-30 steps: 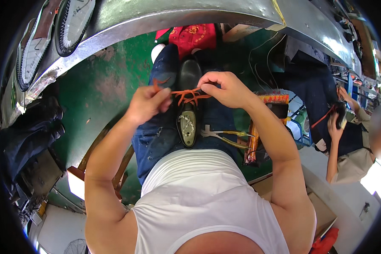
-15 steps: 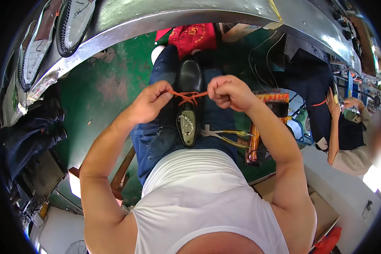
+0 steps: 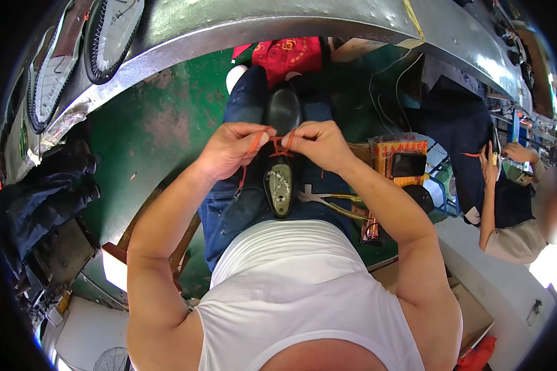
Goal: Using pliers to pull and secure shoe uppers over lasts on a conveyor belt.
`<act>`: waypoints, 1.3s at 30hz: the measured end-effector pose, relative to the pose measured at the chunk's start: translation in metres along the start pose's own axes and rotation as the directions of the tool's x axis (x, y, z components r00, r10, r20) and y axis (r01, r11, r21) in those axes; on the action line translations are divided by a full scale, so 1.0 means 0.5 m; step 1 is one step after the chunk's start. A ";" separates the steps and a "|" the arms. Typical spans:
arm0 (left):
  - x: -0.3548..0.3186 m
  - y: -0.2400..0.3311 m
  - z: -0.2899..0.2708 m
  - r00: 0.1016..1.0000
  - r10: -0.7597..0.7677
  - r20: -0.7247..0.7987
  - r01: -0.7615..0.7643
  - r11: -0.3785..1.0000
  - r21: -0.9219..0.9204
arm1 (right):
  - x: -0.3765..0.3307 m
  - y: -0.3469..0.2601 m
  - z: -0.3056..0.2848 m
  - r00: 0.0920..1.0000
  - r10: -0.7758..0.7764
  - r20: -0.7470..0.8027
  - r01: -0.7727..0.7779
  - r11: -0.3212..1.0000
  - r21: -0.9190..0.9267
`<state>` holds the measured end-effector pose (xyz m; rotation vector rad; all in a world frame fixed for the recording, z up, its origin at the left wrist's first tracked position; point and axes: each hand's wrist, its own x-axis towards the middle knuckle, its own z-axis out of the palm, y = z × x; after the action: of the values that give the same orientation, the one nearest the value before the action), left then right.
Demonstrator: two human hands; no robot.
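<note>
A black leather shoe [image 3: 283, 111] on a last rests upside-up between my knees, its grey last top [image 3: 280, 187] facing me. An orange lace [image 3: 278, 147] crosses the shoe's opening. My left hand [image 3: 232, 148] pinches one end of the lace, which trails down past my wrist. My right hand [image 3: 319, 143] pinches the other end just right of the shoe. Both hands sit close together over the shoe, almost touching.
Pliers [image 3: 319, 201] lie on my right thigh. A pack of orange laces [image 3: 397, 148] and a dark box sit at my right. A long metal bench [image 3: 241, 28] curves across the top. A seated person [image 3: 513, 204] works at the right. Dark cloth [image 3: 43, 191] piles at left.
My hands have drawn together over the shoe, from spread apart with the lace stretched wide to nearly touching, the lace now bunched between them.
</note>
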<state>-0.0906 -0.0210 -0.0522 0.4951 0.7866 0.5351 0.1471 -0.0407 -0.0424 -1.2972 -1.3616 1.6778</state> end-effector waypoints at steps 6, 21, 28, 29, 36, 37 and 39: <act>0.036 -0.023 0.037 0.958 0.283 0.057 -0.279 0.859 0.429 | 0.002 -0.023 -0.002 0.964 0.252 0.085 -0.246 0.967 -0.072; 0.016 0.056 0.058 0.715 0.471 0.516 -0.583 -0.004 0.812 | -0.024 -0.034 -0.011 0.915 -0.399 0.050 0.356 0.747 -0.561; 0.011 0.100 -0.034 0.856 -0.157 0.493 -0.449 0.248 0.858 | -0.126 0.015 -0.101 0.981 0.015 0.194 0.190 0.129 -0.973; 0.046 0.090 -0.028 0.953 0.088 0.290 -0.302 0.341 0.890 | -0.143 0.020 -0.097 0.986 -0.062 0.152 0.164 0.269 -0.949; 0.217 0.037 0.037 0.940 0.332 -0.075 -0.069 0.403 0.913 | -0.276 -0.013 -0.026 0.971 0.157 0.180 0.130 0.281 -0.951; 0.221 -0.007 0.023 0.930 0.353 -0.102 -0.135 0.588 0.797 | -0.282 -0.019 -0.025 0.955 0.251 0.160 0.073 0.322 -0.944; 0.211 -0.030 0.034 0.914 0.382 -0.136 -0.210 0.733 0.646 | -0.297 -0.011 -0.042 0.953 0.268 0.139 0.013 0.423 -0.906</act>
<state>-0.0113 0.0289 -0.1061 1.2070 1.1559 0.6450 0.2157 -0.1641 0.0087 -1.7967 -2.6228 1.1693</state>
